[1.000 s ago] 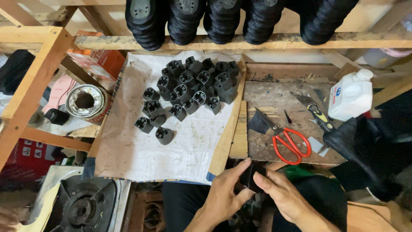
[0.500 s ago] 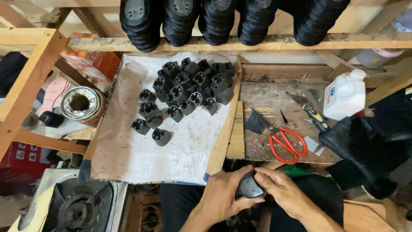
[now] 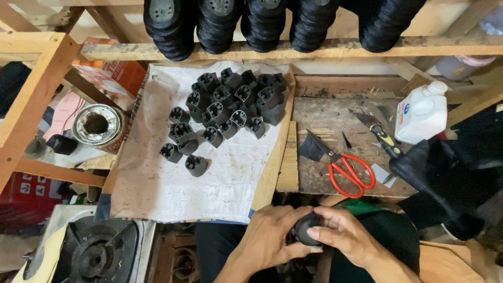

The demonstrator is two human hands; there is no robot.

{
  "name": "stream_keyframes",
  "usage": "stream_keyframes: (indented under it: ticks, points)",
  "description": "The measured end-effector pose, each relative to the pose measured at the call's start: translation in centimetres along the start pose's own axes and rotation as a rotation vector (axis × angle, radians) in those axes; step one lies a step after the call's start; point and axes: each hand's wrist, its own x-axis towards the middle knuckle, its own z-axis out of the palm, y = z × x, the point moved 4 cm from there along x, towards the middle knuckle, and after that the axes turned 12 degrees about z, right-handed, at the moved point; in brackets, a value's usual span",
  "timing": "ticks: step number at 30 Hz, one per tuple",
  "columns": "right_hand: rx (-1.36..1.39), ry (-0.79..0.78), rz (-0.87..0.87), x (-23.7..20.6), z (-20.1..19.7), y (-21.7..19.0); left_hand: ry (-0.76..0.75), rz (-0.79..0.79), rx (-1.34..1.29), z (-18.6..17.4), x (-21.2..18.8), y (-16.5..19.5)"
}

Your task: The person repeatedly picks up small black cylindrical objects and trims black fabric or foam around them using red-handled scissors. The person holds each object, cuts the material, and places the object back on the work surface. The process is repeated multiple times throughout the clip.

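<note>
Hands low centre: left hand (image 3: pixel 272 237) and right hand (image 3: pixel 343 236) both clenched around rounded matte-black heel block (image 3: pixel 303 230), held over lap below bench edge. Heap of ribbed hollow black heel blocks (image 3: pixel 225 112) on stained white woven sheet (image 3: pixel 173 183). Red-handled scissors (image 3: pixel 348 170) on scuffed wooden board (image 3: pixel 335 115).

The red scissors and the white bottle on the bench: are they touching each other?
Apart. The head view shows bare wood and a utility knife between the red scissors and the white bottle.
</note>
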Motion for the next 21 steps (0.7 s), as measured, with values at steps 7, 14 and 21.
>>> stream_keyframes:
  ticks: [7, 14, 21]
  points:
    - [-0.347, 0.355, -0.010, 1.2, -3.1, -2.6, 0.301, -0.199, -0.642, 1.6, -3.5, -5.2]
    - [-1.227, 0.890, -0.375, 1.0, -7.8, -7.8, 0.424, -0.446, -1.058, 2.8, -5.8, -7.1]
    - [-0.813, 0.668, 0.337, 4.6, -14.2, -4.4, 0.670, -0.357, -1.297, 2.7, -4.2, -6.7]
